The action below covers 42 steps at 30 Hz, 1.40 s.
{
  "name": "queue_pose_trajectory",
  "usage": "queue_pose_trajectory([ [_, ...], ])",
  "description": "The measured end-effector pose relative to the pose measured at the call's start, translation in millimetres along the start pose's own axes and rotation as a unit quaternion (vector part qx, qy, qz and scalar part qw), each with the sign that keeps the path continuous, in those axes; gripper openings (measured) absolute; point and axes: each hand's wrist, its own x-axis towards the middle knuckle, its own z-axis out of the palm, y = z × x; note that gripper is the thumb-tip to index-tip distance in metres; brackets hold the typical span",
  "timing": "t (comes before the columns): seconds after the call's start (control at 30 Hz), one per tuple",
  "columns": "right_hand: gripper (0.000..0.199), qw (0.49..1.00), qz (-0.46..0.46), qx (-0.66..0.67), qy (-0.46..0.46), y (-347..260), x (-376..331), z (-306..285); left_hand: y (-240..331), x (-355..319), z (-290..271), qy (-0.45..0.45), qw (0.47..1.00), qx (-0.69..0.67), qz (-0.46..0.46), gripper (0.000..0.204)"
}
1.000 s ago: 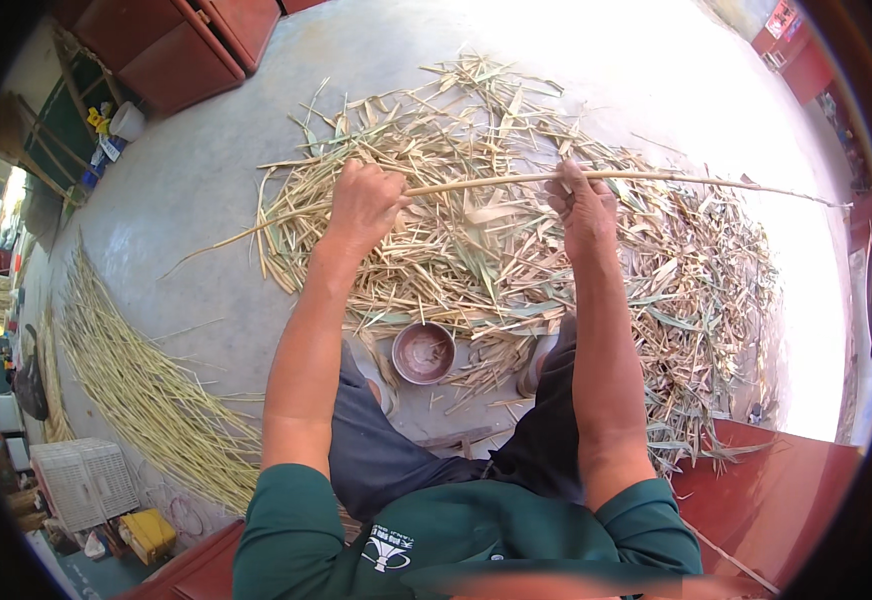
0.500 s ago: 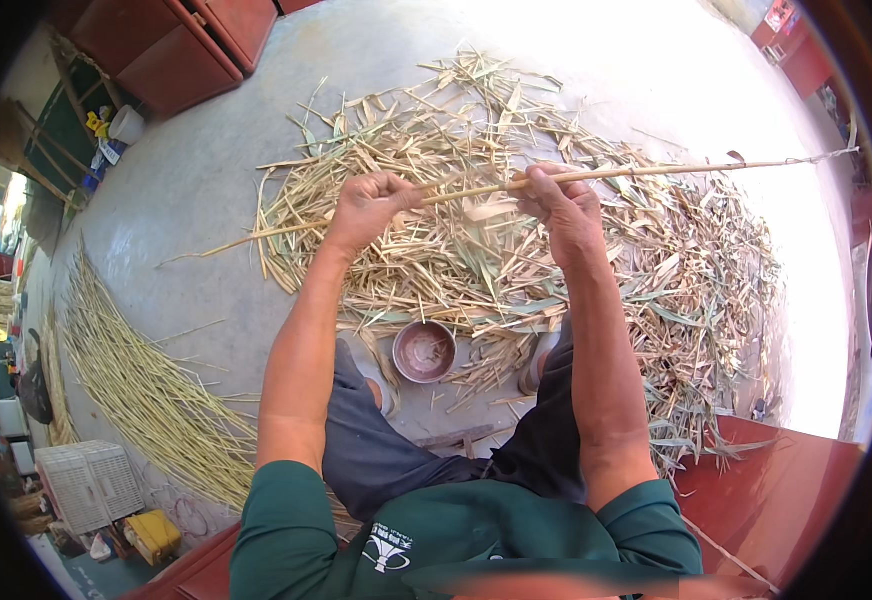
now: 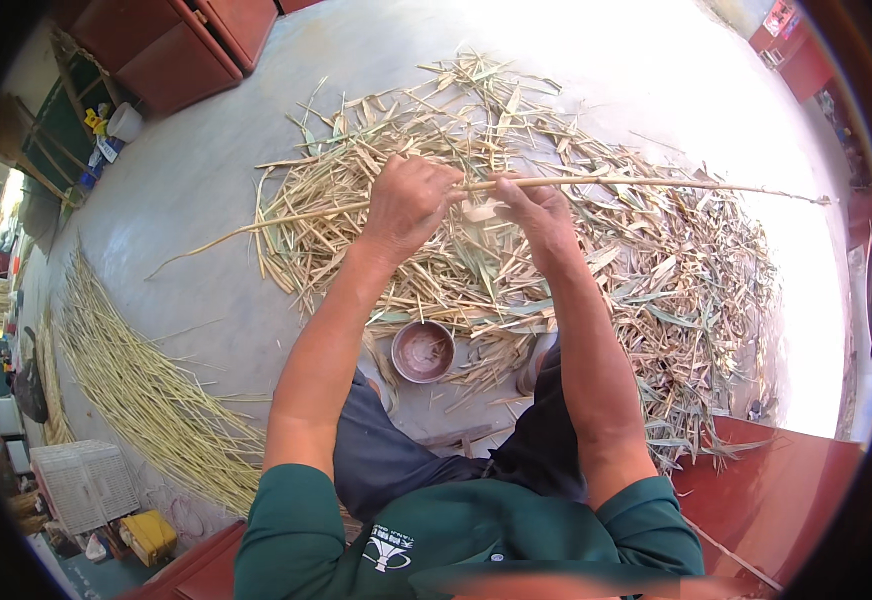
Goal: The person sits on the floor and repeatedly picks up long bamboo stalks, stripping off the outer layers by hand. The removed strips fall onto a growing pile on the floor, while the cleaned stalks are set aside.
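Note:
A long thin dry plant stalk (image 3: 646, 181) stretches crosswise in front of me, above a heap of stripped husks and leaves (image 3: 426, 270). My left hand (image 3: 413, 203) is closed round its middle. Close beside it, my right hand (image 3: 534, 208) pinches the same stalk between thumb and fingers. The thin, curved end of the stalk reaches out to the left, and the other end extends far to the right. Between my feet stands a small round bowl (image 3: 423, 352) with bits of husk in it.
A bundle of slender stalks (image 3: 146, 370) lies on the floor at the left. Near it are a white plastic basket (image 3: 86, 485) and a yellow container (image 3: 149, 536). A red cabinet (image 3: 181, 62) stands at the far left, and a red panel (image 3: 776, 490) at the right.
My left hand has moved right along the stalk and turned over it. My right hand has shifted slightly left and lower, so both hands are closer together. The stalk has moved a little left.

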Motion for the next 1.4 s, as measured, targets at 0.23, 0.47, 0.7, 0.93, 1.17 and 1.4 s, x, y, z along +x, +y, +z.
queue_pose_trajectory([
  [0.23, 0.027, 0.974, -0.066, 0.191, 0.102, -21, -2, -31, -33, -8, -31, -0.125, 0.982, 0.052, -0.135, 0.010],
  [0.47, 0.023, 0.986, -0.123, 0.076, 0.080, -12, -7, -13, -22, -6, -5, -0.020, 0.991, -0.116, -0.059, 0.019],
  [0.7, 0.027, 0.984, -0.150, 0.060, 0.082, -8, -12, -5, -22, 4, 4, 0.034, 0.834, -0.476, -0.278, 0.018],
  [0.93, 0.031, 0.984, -0.078, 0.069, 0.142, -1, -3, -25, -68, -2, -36, 0.162, 0.904, -0.257, -0.301, 0.026],
  [1.17, 0.031, 0.983, -0.071, 0.093, 0.140, -3, -2, -18, -54, -12, -15, -0.075, 0.982, -0.093, -0.147, 0.036],
  [1.4, 0.021, 0.961, -0.031, 0.185, 0.205, -15, 1, -46, -54, -9, -36, -0.120, 0.982, 0.065, -0.133, 0.017],
])
